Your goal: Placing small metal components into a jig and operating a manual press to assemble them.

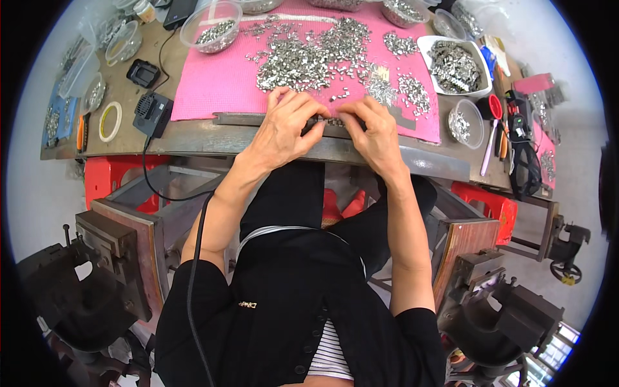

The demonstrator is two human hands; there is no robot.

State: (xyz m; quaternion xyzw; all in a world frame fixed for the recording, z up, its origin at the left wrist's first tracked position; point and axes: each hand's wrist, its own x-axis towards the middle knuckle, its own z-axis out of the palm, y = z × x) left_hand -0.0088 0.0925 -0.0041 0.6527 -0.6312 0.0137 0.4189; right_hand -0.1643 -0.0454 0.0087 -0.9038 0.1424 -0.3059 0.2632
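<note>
At the bench's front edge, my left hand [289,126] is closed in a pinch, its thumb and fingertips at a long dark metal bar [240,119]. My right hand [373,134] pinches at the same bar a little to the right, fingertips close to the left ones. Whatever lies between the fingers of either hand is too small and covered to name. Just beyond the hands, a heap of small shiny metal pieces [293,64] spreads over a pink mat [203,90]. Smaller clusters of thin metal pieces [382,92] lie beyond my right hand.
A clear bowl [186,32] stands at the back left, with a black charger [153,114] and tape roll [110,122] nearer. To the right are a white tray [422,45], a clear tub [476,132] and a red-headed tool [494,106]. A cable [196,277] crosses my left arm.
</note>
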